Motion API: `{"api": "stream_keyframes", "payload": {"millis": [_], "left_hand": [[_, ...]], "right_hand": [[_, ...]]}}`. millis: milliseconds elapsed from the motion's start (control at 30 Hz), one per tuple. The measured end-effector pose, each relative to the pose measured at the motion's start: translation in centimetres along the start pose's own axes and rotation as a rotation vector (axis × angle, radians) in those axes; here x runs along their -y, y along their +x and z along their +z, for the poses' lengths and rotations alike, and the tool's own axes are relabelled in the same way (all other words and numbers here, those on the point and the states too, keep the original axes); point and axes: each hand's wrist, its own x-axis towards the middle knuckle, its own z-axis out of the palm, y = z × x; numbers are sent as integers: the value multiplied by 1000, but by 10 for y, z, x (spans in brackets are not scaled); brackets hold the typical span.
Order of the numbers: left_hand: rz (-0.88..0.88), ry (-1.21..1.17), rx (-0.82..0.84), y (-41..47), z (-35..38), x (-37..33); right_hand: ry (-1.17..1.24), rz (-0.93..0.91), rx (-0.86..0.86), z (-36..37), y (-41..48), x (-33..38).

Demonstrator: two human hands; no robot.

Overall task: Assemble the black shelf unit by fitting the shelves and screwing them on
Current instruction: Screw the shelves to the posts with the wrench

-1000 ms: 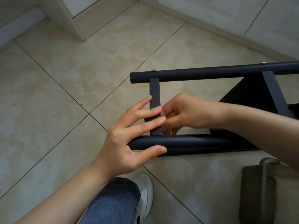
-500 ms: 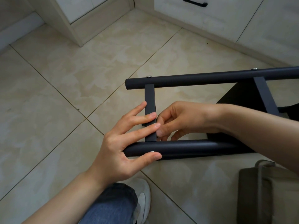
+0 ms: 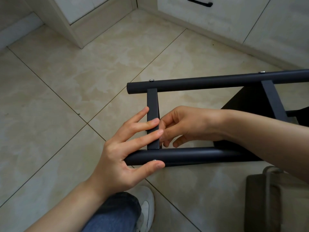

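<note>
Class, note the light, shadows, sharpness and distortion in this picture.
Head view: soft, even light with no hard glare; a dull sheen along the near tube; a faint shadow beneath it on the floor; left hand and right hand sharp, no motion blur; head view edges show slight wide-angle bowing.

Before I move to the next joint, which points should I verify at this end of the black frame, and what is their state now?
1. The left hand steadies the crossbar and the near tube: ok.
2. The crossbar meets the near tube and the far tube at its ends: ok.
3. The far screw is in the far tube: ok; tightness cannot tell.
4. The near screw is seated: mostly hidden by the left hand, cannot tell.
5. The right hand holds a fastener behind the crossbar: cannot tell.
</note>
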Motion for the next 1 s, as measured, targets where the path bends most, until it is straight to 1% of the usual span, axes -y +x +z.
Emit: {"api": "stream_keyframes", "payload": {"millis": [167, 333, 667, 767, 867, 1000], "left_hand": [[5, 3, 6, -1, 0, -1], [13, 0, 11, -4, 1, -2], [21, -5, 15, -9, 3, -2], [22, -9, 13, -9, 3, -3], [22, -11, 11, -9, 3, -3], [22, -14, 10, -8, 3, -3]], "right_hand": [[-44, 14, 10, 3, -2, -4], [31, 45, 39, 5, -3, -4], [61, 93, 72, 12, -5, -12], [115, 130, 103, 11, -3, -14], [171, 176, 171, 10, 0, -14], [179, 204, 227, 8, 1, -13]]}}
